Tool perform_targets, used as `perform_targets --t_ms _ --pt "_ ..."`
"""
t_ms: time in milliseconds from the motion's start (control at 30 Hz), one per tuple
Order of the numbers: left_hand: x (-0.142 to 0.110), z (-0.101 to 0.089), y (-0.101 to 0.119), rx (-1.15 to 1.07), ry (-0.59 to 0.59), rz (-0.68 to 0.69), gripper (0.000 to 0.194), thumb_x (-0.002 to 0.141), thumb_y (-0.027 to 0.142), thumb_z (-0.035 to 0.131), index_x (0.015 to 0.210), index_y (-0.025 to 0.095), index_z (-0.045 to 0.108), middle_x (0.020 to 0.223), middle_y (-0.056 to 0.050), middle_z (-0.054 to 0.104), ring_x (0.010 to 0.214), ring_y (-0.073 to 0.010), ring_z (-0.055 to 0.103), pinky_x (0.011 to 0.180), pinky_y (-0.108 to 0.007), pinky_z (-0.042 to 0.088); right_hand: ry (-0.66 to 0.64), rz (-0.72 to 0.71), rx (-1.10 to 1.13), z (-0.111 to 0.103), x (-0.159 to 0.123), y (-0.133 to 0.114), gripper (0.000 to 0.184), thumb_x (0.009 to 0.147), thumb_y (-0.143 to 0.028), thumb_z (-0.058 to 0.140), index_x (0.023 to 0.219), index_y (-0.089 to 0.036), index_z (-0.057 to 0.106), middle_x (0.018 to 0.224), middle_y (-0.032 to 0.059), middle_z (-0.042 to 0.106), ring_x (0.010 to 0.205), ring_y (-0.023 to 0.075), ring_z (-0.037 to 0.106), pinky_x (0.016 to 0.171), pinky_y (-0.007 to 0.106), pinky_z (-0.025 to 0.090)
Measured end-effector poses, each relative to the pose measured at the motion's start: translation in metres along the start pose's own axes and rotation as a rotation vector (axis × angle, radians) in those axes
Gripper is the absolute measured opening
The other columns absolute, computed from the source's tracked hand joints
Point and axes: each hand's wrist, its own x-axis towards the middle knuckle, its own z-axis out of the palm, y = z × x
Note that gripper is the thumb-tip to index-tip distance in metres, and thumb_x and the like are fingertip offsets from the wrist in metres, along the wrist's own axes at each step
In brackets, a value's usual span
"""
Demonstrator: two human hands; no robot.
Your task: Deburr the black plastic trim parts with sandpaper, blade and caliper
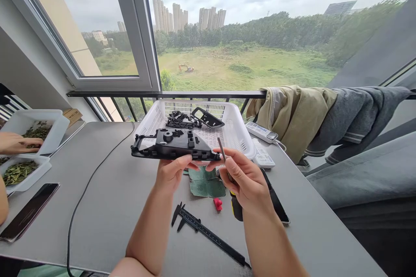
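Note:
My left hand (172, 172) grips a flat black plastic part (172, 145) by its near edge and holds it level above the grey table (123, 190). My right hand (244, 178) is closed round a screwdriver (236, 207) with a black and yellow handle. Its metal shaft points up beside the right end of the part. Behind the part stands a white plastic basket (237, 127) with more black parts (195, 120) in it.
On the table lie a black caliper (208, 233), a small red piece (217, 204), a green pad (206, 185), a phone (277, 205), a black cable (87, 186) and remote controls (261, 132). Another person's hand (17, 143) reaches into white trays of green leaves (19, 172) at left, by another phone (27, 212). Clothes (302, 114) hang on the railing.

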Motion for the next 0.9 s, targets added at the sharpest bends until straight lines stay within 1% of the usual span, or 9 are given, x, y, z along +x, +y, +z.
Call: perform_targets --t_ms 167,267,367,433,567,667,733,833,900 --pt "-0.003 0.005 0.002 -0.05 -0.072 -0.06 0.017 0.066 0.027 0.068 0.071 0.011 0.07 0.048 -0.003 0.061 0.037 -0.0122 0.054 0.031 -0.02 0.042 0.038 -0.016 -0.008 -0.001 -0.002 0.003 0.037 0.083 -0.053 0.062 0.099 -0.02 0.066 0.068 0.003 0.067 0.036 0.004 0.026 0.034 0.022 0.013" --pt "-0.004 0.007 0.001 -0.069 -0.081 -0.081 0.02 0.065 0.031 0.068 0.065 0.011 0.068 0.052 -0.005 0.063 0.039 -0.0123 0.054 0.033 -0.022 0.043 0.038 -0.028 -0.023 0.0 -0.001 0.006 0.037 0.082 -0.055 0.062 0.096 -0.021 0.066 0.061 -0.0002 0.061 0.036 0.0043 0.024 0.033 0.021 0.013" --pt "-0.006 0.01 -0.001 -0.008 -0.083 -0.047 0.017 0.065 0.029 0.071 0.064 0.012 0.066 0.05 -0.003 0.061 0.041 -0.0116 0.053 0.037 -0.022 0.044 0.043 -0.08 -0.046 0.003 -0.001 0.009 0.034 0.083 -0.054 0.063 0.096 -0.023 0.067 0.063 -0.0013 0.059 0.037 0.0041 0.022 0.033 0.021 0.013" --pt "-0.007 0.013 -0.003 0.035 -0.051 -0.037 0.017 0.065 0.027 0.073 0.062 0.013 0.064 0.045 0.0 0.056 0.038 -0.0095 0.05 0.036 -0.02 0.041 0.045 -0.124 -0.062 0.005 -0.001 0.01 0.029 0.084 -0.05 0.064 0.096 -0.024 0.068 0.06 -0.0027 0.056 0.038 0.0045 0.023 0.033 0.021 0.015" --pt "-0.008 0.02 -0.007 0.035 0.063 -0.088 0.025 0.06 0.029 0.076 0.053 0.014 0.057 0.039 0.004 0.048 0.033 -0.0059 0.042 0.032 -0.018 0.034 0.048 -0.183 -0.112 0.006 -0.002 0.013 0.024 0.087 -0.046 0.063 0.098 -0.025 0.068 0.05 -0.0072 0.04 0.038 0.0058 0.022 0.035 0.021 0.019" --pt "-0.007 0.023 -0.008 0.02 0.104 -0.091 0.029 0.058 0.029 0.075 0.047 0.015 0.052 0.039 0.004 0.047 0.033 -0.005 0.041 0.032 -0.018 0.032 0.052 -0.21 -0.159 0.007 -0.003 0.017 0.023 0.089 -0.043 0.06 0.103 -0.026 0.066 0.059 -0.0052 0.049 0.04 0.0053 0.022 0.037 0.021 0.023" --pt "-0.007 0.023 -0.007 -0.01 0.098 -0.091 0.027 0.057 0.028 0.073 0.047 0.015 0.053 0.039 0.003 0.049 0.033 -0.0056 0.042 0.033 -0.018 0.034 0.041 -0.22 -0.176 0.007 -0.004 0.018 0.021 0.091 -0.041 0.058 0.105 -0.027 0.065 0.064 -0.0041 0.053 0.042 0.0051 0.022 0.038 0.021 0.024" --pt "-0.008 0.022 -0.002 -0.082 0.035 -0.091 0.016 0.056 0.027 0.069 0.055 0.014 0.061 0.041 0.0 0.054 0.039 -0.0105 0.05 0.038 -0.021 0.041 0.025 -0.24 -0.183 0.006 -0.004 0.017 0.02 0.092 -0.04 0.056 0.105 -0.027 0.066 0.061 -0.0051 0.049 0.042 0.0052 0.021 0.038 0.021 0.023" --pt "-0.008 0.021 0.0 -0.107 -0.01 -0.097 0.019 0.059 0.032 0.067 0.06 0.013 0.065 0.042 -0.003 0.057 0.044 -0.0144 0.056 0.042 -0.024 0.045 0.025 -0.247 -0.205 0.005 -0.004 0.015 0.023 0.092 -0.041 0.055 0.104 -0.026 0.067 0.06 -0.0049 0.048 0.041 0.0049 0.02 0.038 0.021 0.024"
